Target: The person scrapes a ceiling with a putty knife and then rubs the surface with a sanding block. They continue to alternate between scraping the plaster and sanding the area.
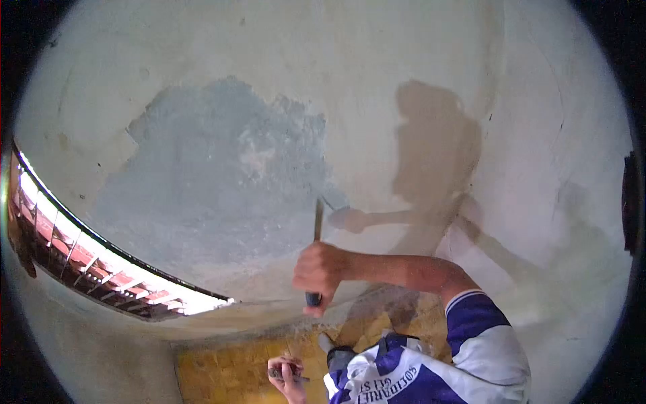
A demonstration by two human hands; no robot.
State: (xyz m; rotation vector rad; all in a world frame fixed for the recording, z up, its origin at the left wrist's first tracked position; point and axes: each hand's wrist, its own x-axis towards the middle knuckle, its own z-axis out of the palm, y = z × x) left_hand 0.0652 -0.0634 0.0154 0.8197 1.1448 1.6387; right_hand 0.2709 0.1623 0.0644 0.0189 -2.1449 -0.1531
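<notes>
My right hand [317,269] is wrapped round the dark handle of a scraper [319,220]. Its narrow metal blade points up, with the tip over the lower right edge of a rough grey patch [208,168] in the pale wall. Lower down, in front of my body, my left hand [289,378] is closed round a small dark tool [275,373]; a thin end sticks out past the fingers, and its kind is hidden by the grip.
At the left, a long barred window opening [87,259] lets in bright light. Pale wall [356,60] surrounds the grey patch, and my shadow falls to its right. Yellowish floor tiles [229,370] lie below. A dark object [631,202] is at the far right edge.
</notes>
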